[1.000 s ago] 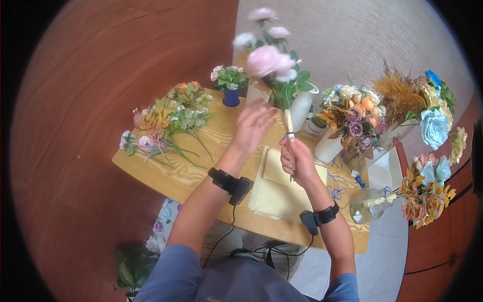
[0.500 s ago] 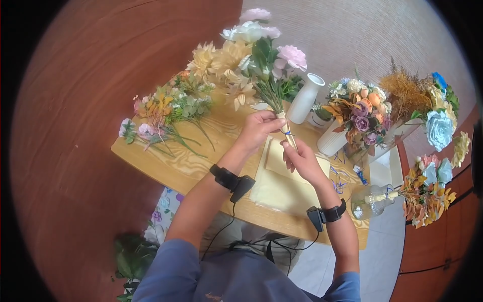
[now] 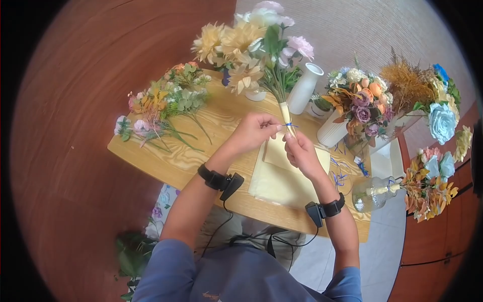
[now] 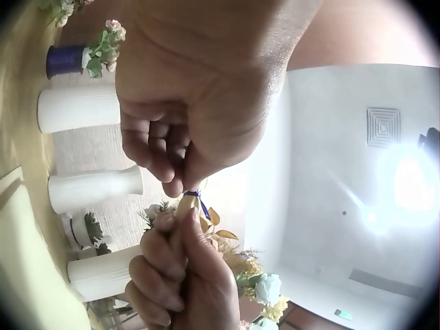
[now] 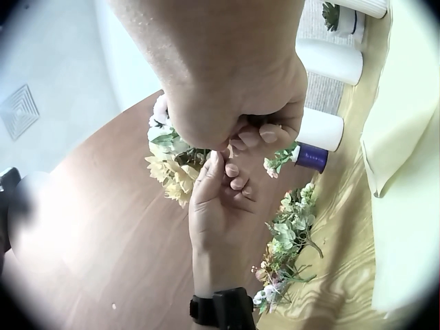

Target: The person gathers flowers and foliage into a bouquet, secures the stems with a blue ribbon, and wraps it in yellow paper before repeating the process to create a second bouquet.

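An artificial-flower bouquet [image 3: 241,48], with large cream blooms on its left and pink and white ones on its right, stands upright over the table. Pale wrapping [image 3: 285,108] covers its stems, and a thin blue ribbon [image 3: 288,124] is tied round that. My right hand [image 3: 302,153] grips the wrapped stems just below the ribbon, thumb along the front. From the left, my left hand [image 3: 259,132] pinches the ribbon at the tie between thumb and forefinger. In the left wrist view the ribbon [image 4: 195,195] shows right between the two hands.
Pale wrapping sheets [image 3: 274,194] lie on the wooden table [image 3: 231,178]. Loose flower sprays [image 3: 166,110] lie at the left. A white vase [image 3: 306,88], a filled flower vase [image 3: 332,133] and a glass jar [image 3: 371,194] with a second bouquet stand rightward. Blue ribbon scraps [image 3: 339,176] lie nearby.
The bouquet has turned, bringing its cream blooms round to the left. My left hand, earlier held open beside the stems, touched the wrapping and now pinches the ribbon. The right hand keeps its grip.
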{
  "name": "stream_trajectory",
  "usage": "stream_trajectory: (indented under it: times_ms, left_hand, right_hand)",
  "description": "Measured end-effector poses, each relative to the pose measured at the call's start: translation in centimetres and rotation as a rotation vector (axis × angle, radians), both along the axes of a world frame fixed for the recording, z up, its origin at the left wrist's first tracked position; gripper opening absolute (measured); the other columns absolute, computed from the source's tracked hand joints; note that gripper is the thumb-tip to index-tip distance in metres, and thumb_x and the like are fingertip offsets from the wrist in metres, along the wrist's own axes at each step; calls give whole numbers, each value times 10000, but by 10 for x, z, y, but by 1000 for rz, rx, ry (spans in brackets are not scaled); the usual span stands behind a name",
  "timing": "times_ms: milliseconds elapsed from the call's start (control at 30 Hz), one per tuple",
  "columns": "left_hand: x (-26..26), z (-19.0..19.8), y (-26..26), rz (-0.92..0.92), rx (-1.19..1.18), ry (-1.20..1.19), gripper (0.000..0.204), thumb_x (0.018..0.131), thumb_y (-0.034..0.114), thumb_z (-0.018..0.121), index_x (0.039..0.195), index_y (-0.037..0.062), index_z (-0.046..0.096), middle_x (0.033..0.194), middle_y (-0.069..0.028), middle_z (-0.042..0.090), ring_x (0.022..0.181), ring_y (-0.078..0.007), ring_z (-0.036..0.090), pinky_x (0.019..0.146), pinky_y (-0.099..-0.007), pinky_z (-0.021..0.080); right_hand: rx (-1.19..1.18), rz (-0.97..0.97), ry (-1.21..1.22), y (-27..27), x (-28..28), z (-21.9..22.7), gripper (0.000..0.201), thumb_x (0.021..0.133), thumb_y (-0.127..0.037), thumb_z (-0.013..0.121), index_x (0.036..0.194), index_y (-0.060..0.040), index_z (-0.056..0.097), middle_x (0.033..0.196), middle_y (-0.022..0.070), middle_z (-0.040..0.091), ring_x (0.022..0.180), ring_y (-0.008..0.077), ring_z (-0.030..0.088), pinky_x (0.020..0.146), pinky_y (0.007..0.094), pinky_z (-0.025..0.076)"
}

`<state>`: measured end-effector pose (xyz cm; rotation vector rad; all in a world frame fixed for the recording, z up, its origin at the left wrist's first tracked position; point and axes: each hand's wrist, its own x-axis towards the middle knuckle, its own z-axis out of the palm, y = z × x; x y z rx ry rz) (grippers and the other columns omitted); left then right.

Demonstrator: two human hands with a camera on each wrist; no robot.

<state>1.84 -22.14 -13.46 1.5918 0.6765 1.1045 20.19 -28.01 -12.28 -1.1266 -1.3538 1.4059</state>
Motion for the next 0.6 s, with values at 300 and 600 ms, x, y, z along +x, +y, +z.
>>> stream_trajectory:
  times_ms: [300, 600]
  left_hand:
    - [19, 23, -26, 154, 314, 223, 135, 870, 87, 629, 895, -37, 675, 733, -17, 639, 637, -62, 557, 561, -225, 440]
    - [4, 24, -27, -63, -76, -193, 174, 908, 148, 614, 929, -15, 672, 729, -24, 637, 615, -57, 549, 545, -192, 429]
  right_hand:
    - [537, -273, -786, 5, -7, -18, 320, 959, -274, 511, 866, 31, 480, 695, 224, 558, 667, 389, 567, 612, 471, 434]
    - [475, -346, -845, 4, -2, -14, 313, 947, -257, 536, 829, 24, 465, 709, 245, 565, 680, 417, 565, 615, 479, 431]
